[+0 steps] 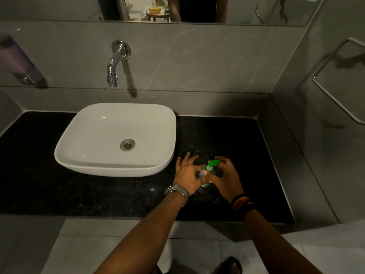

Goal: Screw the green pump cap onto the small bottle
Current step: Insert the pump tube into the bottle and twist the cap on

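Your left hand (188,173) grips the small bottle (205,174) on the counter (118,194) while your right hand (227,176) fingers pinch its green pump cap (212,164).

We've got both arms stretched forward, left hand (187,172) with fingers splayed, right hand (227,176) curled inward, thumbs nearly touching, looks like.

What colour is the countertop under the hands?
Black speckled stone countertop, seen in the head view.
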